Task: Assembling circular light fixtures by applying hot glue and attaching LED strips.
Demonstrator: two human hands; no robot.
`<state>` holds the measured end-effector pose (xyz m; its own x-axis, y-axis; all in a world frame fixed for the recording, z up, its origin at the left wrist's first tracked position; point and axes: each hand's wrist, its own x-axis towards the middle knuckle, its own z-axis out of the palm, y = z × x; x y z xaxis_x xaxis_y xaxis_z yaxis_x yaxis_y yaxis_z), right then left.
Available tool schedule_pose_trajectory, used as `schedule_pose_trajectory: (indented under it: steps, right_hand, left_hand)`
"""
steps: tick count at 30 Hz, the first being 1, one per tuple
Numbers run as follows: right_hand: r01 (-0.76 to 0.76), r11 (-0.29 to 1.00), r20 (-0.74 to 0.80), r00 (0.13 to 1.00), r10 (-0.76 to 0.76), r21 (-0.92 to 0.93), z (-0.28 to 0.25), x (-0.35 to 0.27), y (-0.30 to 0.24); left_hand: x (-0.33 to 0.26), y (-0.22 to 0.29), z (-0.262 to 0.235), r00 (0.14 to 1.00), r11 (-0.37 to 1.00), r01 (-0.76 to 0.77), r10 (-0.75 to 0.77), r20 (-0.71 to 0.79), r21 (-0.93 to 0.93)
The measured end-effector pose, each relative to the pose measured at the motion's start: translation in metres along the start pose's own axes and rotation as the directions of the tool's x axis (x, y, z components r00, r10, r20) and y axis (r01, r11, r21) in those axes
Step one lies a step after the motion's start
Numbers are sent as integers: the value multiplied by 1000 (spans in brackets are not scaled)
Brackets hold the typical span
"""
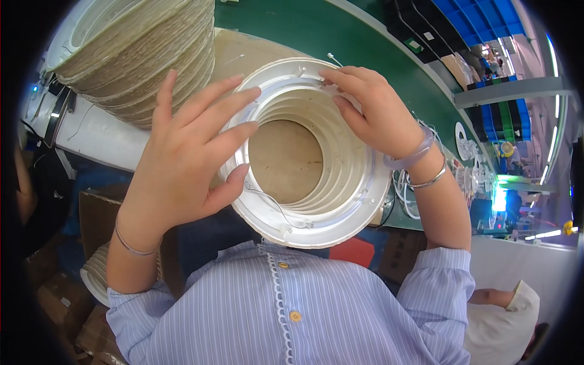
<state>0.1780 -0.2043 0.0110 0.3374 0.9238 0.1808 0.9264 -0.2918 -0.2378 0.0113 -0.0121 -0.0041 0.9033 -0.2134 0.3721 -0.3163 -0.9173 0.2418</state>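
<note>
Head view: a white ring stack (337, 223) stands between the two hands, its round opening facing up and a tan board (286, 161) showing through the bottom. To the left of the ring stack is the left hand (185, 152), palm down, fingers spread wide and thumb apart from them, the fingertips reaching to the stack's left rim; whether they touch it I cannot tell. At the ring stack's upper right, the right hand (377, 109) bends in over the rim, fingers curled and thumb pointing toward the opening with a gap beneath the fingers; whether anything is pinched there is unclear. Both forearms angle up on either side of the ring stack, elbows out. A thin white wire (277, 204) runs along the ring stack's lower left rim. Beyond the ring stack lies a green worktop (286, 27), and to its upper left stands a larger ribbed stack (146, 67).
</note>
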Motion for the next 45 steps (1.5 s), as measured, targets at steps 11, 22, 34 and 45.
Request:
schedule_pose_trajectory:
  steps: [11,22,34,45]
  right_hand:
    - [50,996,46,998,-47,-70,-3,-3,-1]
    - [-647,742,-165,723,670,177,-6,-120,33]
    - [-621,743,-228,783,578,-249,82,-160,55]
    - [-299,252,-89,468,879,920,-12,-177,43]
  left_hand:
    - [1,-5,-2,998,997,50,-51,24,51]
    - [-16,-6,32,965,935,105,-177,-191,-338]
    - [-29,17,64,814,844,90,-368,-448,-529]
    - [-29,23,61,839,850,77,-337,-427,-521]
